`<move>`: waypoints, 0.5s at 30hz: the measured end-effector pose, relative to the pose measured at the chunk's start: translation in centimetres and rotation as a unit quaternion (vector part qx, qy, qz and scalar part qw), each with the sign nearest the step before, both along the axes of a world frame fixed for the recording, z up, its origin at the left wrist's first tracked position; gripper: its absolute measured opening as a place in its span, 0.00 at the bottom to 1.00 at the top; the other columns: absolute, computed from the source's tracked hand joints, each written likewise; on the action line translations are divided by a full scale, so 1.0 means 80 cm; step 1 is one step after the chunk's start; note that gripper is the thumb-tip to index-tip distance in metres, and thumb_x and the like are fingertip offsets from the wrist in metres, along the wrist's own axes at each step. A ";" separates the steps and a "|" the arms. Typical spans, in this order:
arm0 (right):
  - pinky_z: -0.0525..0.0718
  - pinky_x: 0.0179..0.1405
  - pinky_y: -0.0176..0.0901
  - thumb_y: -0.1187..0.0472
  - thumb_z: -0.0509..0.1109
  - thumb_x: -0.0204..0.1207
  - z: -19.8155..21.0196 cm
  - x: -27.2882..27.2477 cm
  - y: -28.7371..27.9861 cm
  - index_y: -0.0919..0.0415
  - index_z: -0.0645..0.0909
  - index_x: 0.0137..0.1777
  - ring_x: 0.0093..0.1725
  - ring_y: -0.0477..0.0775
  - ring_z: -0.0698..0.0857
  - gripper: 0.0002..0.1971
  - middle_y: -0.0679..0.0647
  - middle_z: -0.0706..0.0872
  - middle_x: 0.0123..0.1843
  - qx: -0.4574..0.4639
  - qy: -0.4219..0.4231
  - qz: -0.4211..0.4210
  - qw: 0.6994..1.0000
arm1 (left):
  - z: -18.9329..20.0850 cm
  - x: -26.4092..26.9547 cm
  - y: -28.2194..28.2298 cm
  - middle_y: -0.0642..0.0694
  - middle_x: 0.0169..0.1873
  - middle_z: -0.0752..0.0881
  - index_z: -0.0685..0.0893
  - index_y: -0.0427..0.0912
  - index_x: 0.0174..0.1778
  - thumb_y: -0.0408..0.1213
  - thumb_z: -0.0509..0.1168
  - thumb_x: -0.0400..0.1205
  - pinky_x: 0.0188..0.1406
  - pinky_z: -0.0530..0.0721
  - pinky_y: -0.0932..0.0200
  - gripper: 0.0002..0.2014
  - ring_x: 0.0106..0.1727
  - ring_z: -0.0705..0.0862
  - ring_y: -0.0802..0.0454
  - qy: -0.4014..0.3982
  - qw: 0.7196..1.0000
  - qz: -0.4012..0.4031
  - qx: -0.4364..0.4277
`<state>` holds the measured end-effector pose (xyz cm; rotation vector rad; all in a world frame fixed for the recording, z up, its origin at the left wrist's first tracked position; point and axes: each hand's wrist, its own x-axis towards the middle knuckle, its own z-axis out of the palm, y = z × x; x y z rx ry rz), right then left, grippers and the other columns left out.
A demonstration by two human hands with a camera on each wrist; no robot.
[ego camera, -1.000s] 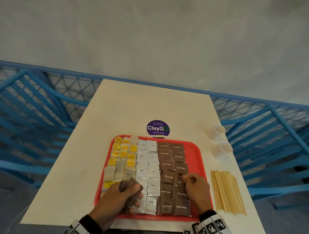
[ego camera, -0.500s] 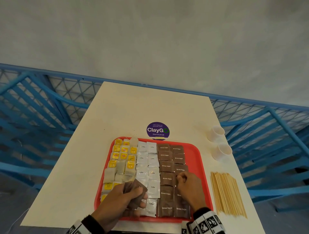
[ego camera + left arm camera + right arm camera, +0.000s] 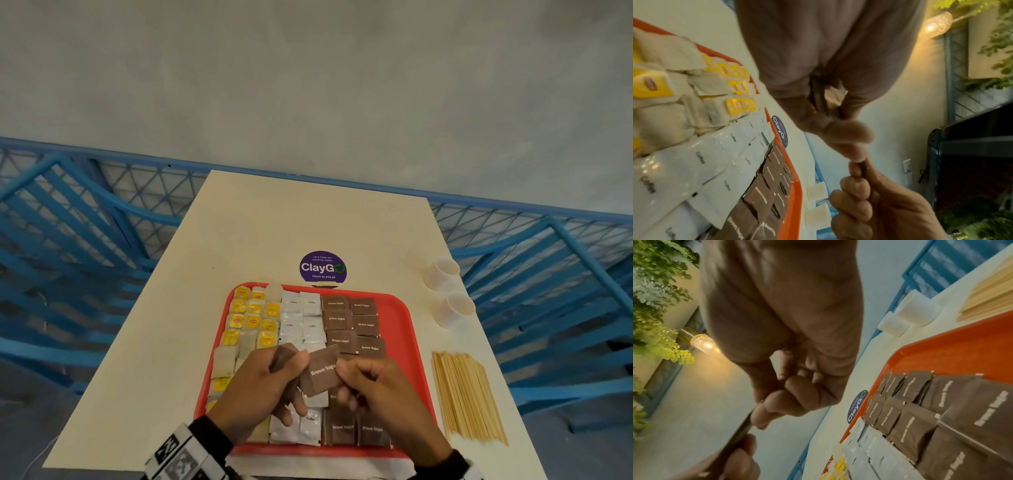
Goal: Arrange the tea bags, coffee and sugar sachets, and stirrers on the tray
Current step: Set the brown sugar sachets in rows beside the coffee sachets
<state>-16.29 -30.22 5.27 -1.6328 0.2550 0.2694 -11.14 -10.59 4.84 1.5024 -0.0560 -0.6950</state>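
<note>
Above the near half of the red tray (image 3: 400,308), both hands meet on one brown sugar sachet (image 3: 322,371), lifted clear of the rows below. The left hand (image 3: 260,390) has it pinched at its 9 o'clock edge between thumb and curled fingers, with more brown sachets bunched in the same grip. The right hand (image 3: 380,394) pinches the sachet's 3 o'clock edge between thumb and forefinger, the other fingers curled under. The sachet sits tilted between the two grips, its label facing up. On the tray, tea bags (image 3: 251,315) fill the 9 o'clock side, white coffee sachets (image 3: 301,318) the middle, brown sugar sachets (image 3: 352,323) towards 3 o'clock. Off the tray at 3 o'clock, wooden stirrers (image 3: 467,397) lie on the table (image 3: 308,219), two white paper cups (image 3: 448,291) beyond them.
</note>
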 end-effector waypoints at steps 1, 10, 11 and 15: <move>0.73 0.27 0.32 0.52 0.69 0.81 0.003 -0.002 -0.001 0.61 0.88 0.38 0.28 0.45 0.78 0.16 0.52 0.86 0.31 0.008 -0.004 -0.002 1.000 | 0.002 0.002 -0.002 0.42 0.27 0.85 0.83 0.33 0.42 0.47 0.65 0.85 0.17 0.77 0.62 0.17 0.26 0.85 0.46 -0.012 1.000 -0.016 0.003; 0.83 0.37 0.41 0.54 0.83 0.69 -0.052 -0.040 -0.050 0.60 0.91 0.36 0.34 0.49 0.88 0.09 0.56 0.93 0.37 -0.109 0.058 -0.139 0.983 | -0.016 -0.002 -0.006 0.40 0.33 0.90 0.85 0.31 0.47 0.45 0.64 0.87 0.20 0.76 0.60 0.18 0.29 0.84 0.46 0.002 0.994 -0.048 0.095; 0.80 0.35 0.38 0.53 0.84 0.68 -0.064 -0.043 -0.064 0.61 0.90 0.34 0.31 0.46 0.85 0.12 0.55 0.92 0.34 -0.134 0.068 -0.164 0.975 | -0.021 -0.004 -0.004 0.39 0.34 0.90 0.84 0.31 0.49 0.43 0.64 0.87 0.21 0.78 0.60 0.16 0.30 0.84 0.46 0.023 0.995 -0.028 0.095; 0.82 0.36 0.35 0.52 0.79 0.73 -0.101 -0.031 -0.108 0.58 0.91 0.36 0.37 0.48 0.89 0.10 0.49 0.93 0.35 -0.168 0.080 -0.209 0.960 | -0.028 -0.009 0.007 0.35 0.44 0.91 0.83 0.33 0.57 0.35 0.59 0.90 0.28 0.84 0.55 0.10 0.38 0.89 0.44 0.121 0.990 0.011 0.067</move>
